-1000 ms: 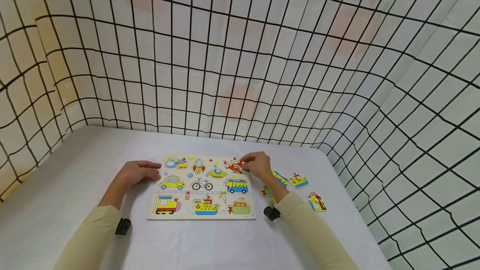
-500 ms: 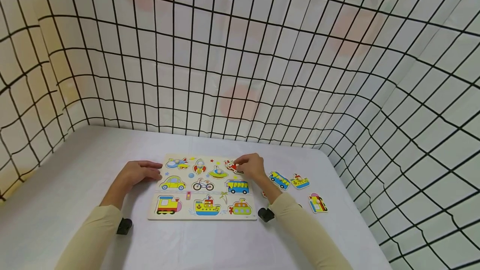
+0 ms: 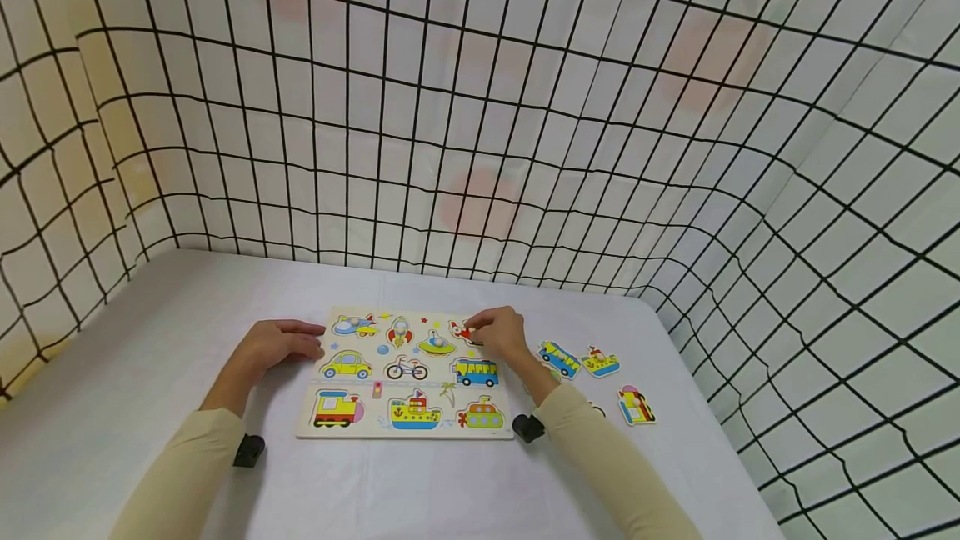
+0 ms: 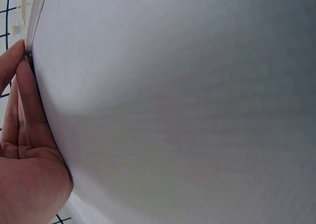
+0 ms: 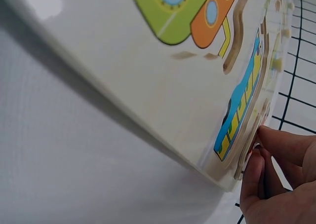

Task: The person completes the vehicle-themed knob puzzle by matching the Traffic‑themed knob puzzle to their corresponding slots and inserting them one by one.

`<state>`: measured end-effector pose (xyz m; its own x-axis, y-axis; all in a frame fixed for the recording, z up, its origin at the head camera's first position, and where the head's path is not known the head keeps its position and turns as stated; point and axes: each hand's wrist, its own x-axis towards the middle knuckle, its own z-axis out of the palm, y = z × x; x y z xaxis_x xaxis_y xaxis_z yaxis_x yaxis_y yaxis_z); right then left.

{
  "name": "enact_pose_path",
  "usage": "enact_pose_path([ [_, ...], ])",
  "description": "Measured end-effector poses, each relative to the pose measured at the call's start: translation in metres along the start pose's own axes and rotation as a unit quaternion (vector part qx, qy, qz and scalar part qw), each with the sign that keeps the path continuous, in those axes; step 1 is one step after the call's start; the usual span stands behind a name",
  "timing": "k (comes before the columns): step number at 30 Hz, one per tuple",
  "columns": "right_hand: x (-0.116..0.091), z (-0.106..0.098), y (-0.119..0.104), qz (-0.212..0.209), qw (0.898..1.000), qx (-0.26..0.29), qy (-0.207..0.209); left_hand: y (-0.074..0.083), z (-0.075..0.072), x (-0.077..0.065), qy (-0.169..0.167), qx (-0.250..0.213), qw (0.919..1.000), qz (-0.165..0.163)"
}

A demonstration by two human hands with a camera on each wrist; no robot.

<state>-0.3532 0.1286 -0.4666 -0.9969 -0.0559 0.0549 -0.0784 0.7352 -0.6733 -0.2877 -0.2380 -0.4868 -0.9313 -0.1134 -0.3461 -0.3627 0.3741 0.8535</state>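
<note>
At left, a person's left hand [image 3: 273,346], fingers loosely extended, touches the side of a pale rectangular wooden board [image 3: 375,432] with colourful vehicle pictures, lying between the hands. The right hand [image 3: 502,333] pinches a flat red-and-white piece [image 3: 458,330] at the board's far right corner. Beyond it rightward, a blue-and-yellow bus piece [image 3: 559,360], yellow-and-blue boat piece [image 3: 600,362] and red-and-yellow train piece [image 3: 636,406] lie on the white surface [image 3: 420,490].

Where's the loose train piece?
Head view: the train piece lies on the table right of the puzzle board, below the loose boat piece in frame.
</note>
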Motion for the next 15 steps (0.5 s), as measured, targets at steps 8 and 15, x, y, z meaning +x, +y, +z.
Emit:
enact_pose_path([
  [8,0.0015,0.0015,-0.0012,0.0,1.0,0.003,0.001,0.0002,0.0003,0.0009,0.001,-0.002,1.0,-0.001],
  [15,0.0017,0.003,-0.0011,-0.002,1.0,0.003,0.003,0.0009,-0.0003,-0.0011,0.002,-0.002,1.0,-0.003],
])
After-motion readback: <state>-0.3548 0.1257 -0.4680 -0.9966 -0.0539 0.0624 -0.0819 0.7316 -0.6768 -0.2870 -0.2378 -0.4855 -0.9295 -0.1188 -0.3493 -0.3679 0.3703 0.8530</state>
